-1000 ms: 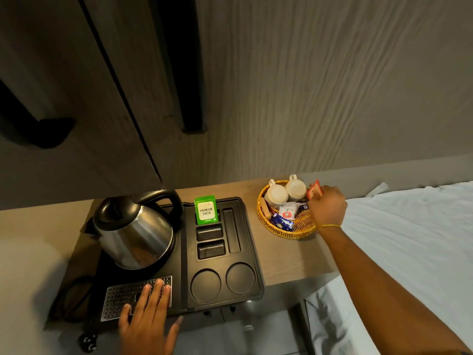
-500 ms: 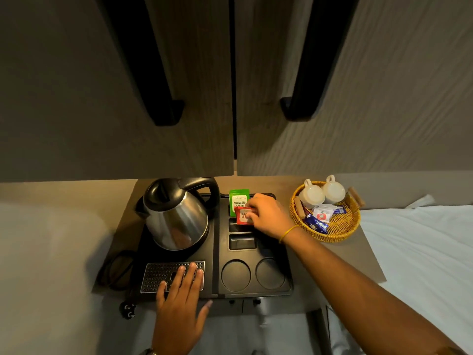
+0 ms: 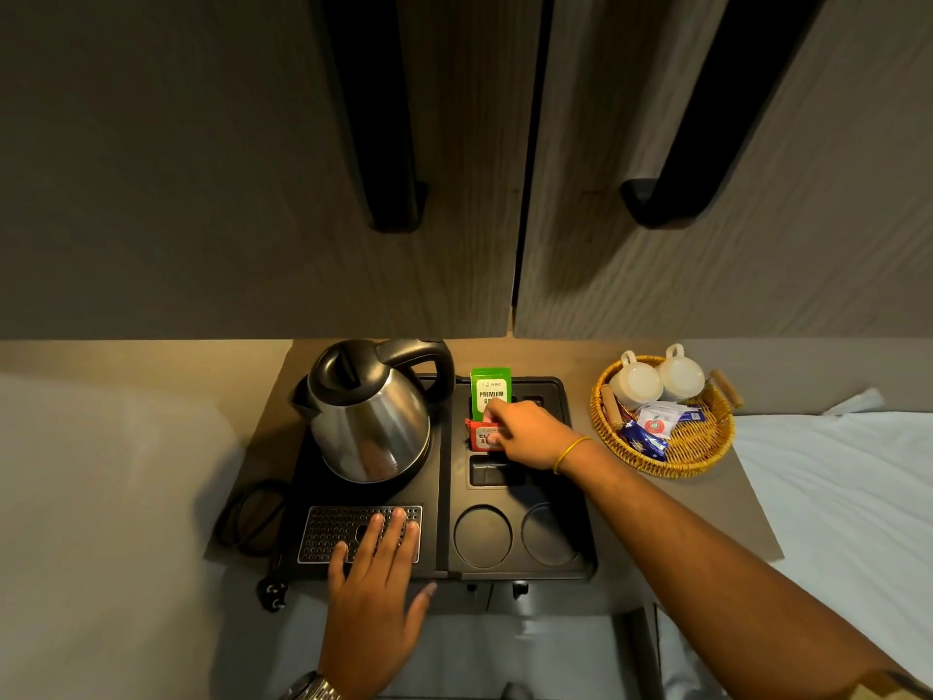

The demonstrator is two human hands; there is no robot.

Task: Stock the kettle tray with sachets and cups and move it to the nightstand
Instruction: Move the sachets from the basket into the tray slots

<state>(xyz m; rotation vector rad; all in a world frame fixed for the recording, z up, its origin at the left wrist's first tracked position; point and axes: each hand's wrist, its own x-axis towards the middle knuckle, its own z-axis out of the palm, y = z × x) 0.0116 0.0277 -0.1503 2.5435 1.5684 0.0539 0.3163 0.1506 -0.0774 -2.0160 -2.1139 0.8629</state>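
A black kettle tray [image 3: 580,502] lies on a wooden top, with a steel kettle [image 3: 371,416] on its left half. A green sachet [image 3: 489,389] stands upright in the tray's back slot. My right hand [image 3: 525,434] pinches a red sachet [image 3: 479,436] that sits in the slot just in front of the green one. My left hand [image 3: 376,583] rests flat with spread fingers on the tray's metal drip grille [image 3: 328,527]. A wicker basket [image 3: 702,447] to the right holds two white cups [image 3: 656,381] upside down and several sachets [image 3: 654,421].
Two round cup recesses [image 3: 515,535] lie at the tray's front right. A black power cord [image 3: 252,517] coils left of the tray. Wardrobe doors with black handles [image 3: 394,194] rise behind. A white bed [image 3: 848,497] lies to the right.
My right hand carried the red sachet from the basket to the tray and now holds it in the second slot. My left hand stayed on the grille.
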